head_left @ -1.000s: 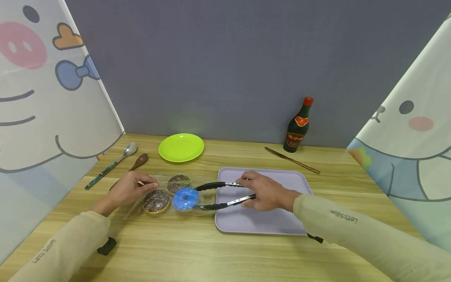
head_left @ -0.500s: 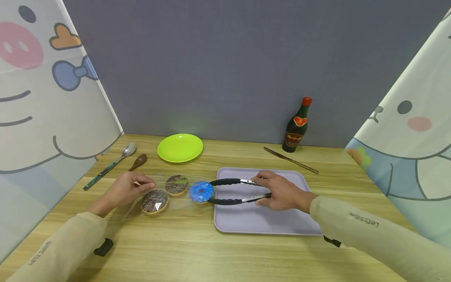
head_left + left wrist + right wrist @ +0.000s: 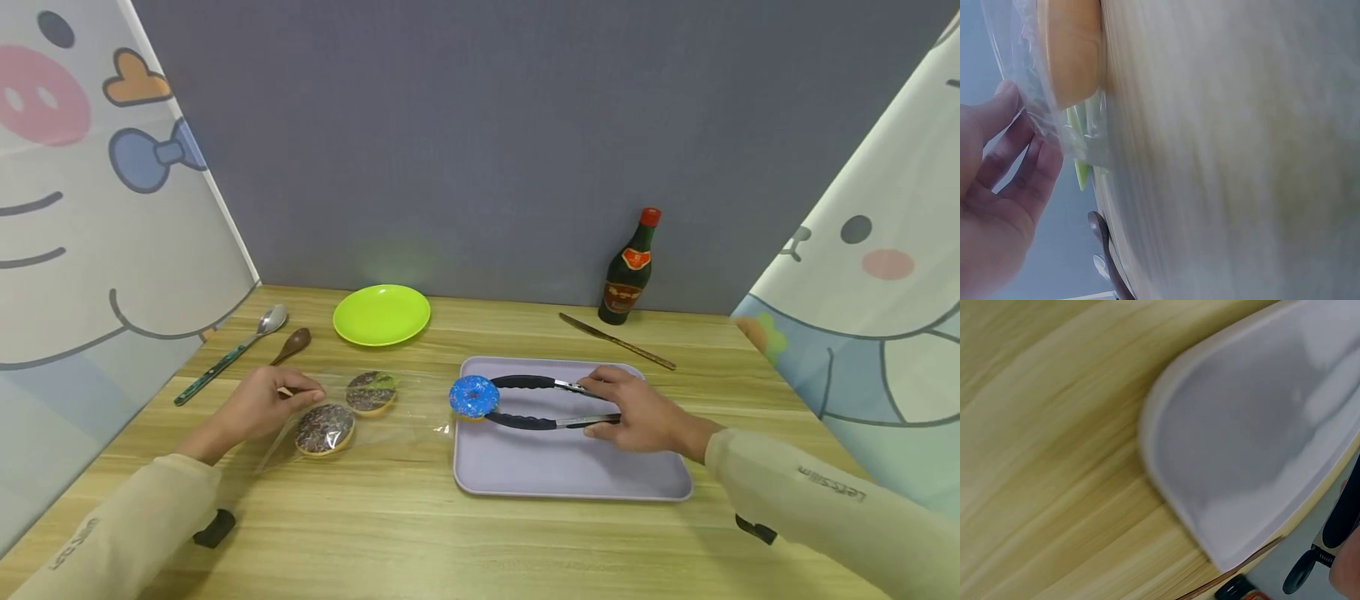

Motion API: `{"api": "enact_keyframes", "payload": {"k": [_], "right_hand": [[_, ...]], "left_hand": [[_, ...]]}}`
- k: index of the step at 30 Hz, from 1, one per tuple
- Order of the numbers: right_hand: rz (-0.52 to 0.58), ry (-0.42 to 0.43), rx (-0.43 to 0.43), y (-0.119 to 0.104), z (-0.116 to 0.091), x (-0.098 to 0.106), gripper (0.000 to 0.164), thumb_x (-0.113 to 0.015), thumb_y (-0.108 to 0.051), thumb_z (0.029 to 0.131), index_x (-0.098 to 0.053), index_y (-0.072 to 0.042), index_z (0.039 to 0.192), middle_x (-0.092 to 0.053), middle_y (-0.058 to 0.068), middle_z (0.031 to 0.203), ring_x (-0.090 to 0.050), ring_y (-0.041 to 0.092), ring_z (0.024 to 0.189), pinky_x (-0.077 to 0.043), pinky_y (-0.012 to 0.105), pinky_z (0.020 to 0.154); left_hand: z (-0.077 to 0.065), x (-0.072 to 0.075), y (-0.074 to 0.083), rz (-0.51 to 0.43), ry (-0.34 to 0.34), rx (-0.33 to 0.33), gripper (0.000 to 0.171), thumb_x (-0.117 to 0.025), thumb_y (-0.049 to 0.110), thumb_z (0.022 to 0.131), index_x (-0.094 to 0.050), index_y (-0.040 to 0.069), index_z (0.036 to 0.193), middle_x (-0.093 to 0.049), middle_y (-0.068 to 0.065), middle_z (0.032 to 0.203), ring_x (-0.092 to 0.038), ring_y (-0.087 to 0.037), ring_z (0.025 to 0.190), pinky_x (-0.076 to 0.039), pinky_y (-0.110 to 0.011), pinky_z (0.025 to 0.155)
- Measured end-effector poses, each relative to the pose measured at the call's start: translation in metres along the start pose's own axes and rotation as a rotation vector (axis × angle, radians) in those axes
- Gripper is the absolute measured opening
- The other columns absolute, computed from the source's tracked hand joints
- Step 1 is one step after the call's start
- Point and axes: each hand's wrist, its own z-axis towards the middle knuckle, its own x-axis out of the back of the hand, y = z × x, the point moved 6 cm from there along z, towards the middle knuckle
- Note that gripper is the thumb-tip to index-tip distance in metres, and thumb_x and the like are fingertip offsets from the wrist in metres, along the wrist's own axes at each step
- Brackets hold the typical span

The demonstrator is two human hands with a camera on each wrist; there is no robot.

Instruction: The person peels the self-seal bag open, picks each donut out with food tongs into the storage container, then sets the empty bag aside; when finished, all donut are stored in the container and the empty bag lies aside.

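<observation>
My left hand [image 3: 262, 404] pinches the edge of a clear plastic bag [image 3: 416, 425] between thumb and fingers. Inside the bag lie two toy doughnuts with dark sprinkled tops, a nearer doughnut [image 3: 325, 429] and a farther doughnut [image 3: 371, 393]. The left wrist view has the tan side of a doughnut [image 3: 1072, 50] close beyond the fingertips, behind the film. My right hand [image 3: 641, 412] grips black-and-silver tongs [image 3: 522, 422] above the lilac tray [image 3: 570, 479]. A blue sprinkled doughnut [image 3: 474, 395] sits between the tong tips, overlapping the tray's left rim in the head view.
Behind the bag lies a lime-green plate [image 3: 382, 315]. A green-handled spoon [image 3: 225, 360] and a brown spoon [image 3: 295, 343] are at the left. Behind the tray are a knife [image 3: 615, 340] and an upright dark bottle [image 3: 628, 271]. A grey partition [image 3: 480, 150] closes off the back.
My right hand has moved right with the tongs, drawing the blue doughnut out of the bag to the tray's left edge. The left hand has stayed nearly still on the bag.
</observation>
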Motion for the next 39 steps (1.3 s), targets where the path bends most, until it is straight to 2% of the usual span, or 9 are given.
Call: {"api": "enact_keyframes", "payload": {"k": [12,25,32,39], "right_hand": [[-0.039,0.003,-0.011,0.015,-0.014,0.000,0.057,-0.080,-0.027,0.073,-0.061,0.002,0.118,-0.055,0.005,0.106,-0.053,0.016,0.088,-0.048,0.039,0.074],[-0.038,-0.010,-0.065,0.026,-0.021,-0.006,0.058,-0.081,-0.029,0.073,-0.061,0.000,0.119,-0.055,0.003,0.107,-0.053,0.014,0.088,-0.047,0.037,0.074],[-0.034,-0.023,-0.093,0.030,-0.026,-0.007,0.064,-0.078,-0.038,0.077,-0.057,0.002,0.123,-0.053,0.007,0.109,-0.054,0.020,0.093,-0.047,0.042,0.077],[-0.020,0.032,-0.075,0.025,-0.030,-0.001,0.067,-0.078,-0.038,0.076,-0.057,0.005,0.123,-0.054,0.009,0.111,-0.055,0.022,0.094,-0.047,0.044,0.078]], "left_hand": [[-0.003,0.001,-0.001,0.003,0.019,-0.016,0.004,-0.074,0.004,0.081,-0.076,0.008,0.083,-0.070,0.000,0.082,-0.061,-0.005,0.070,-0.052,-0.024,0.058],[-0.003,0.000,0.001,-0.001,0.025,-0.038,0.005,-0.075,0.004,0.081,-0.076,0.008,0.081,-0.070,0.001,0.081,-0.060,-0.004,0.069,-0.052,-0.024,0.056],[-0.003,-0.001,0.000,-0.005,0.014,-0.021,0.004,-0.074,0.005,0.082,-0.076,0.008,0.082,-0.070,0.001,0.082,-0.061,-0.006,0.070,-0.052,-0.024,0.057],[-0.002,-0.001,0.001,-0.012,0.021,-0.031,0.006,-0.074,0.004,0.081,-0.076,0.009,0.081,-0.070,0.000,0.081,-0.061,-0.005,0.069,-0.052,-0.024,0.056]]}}
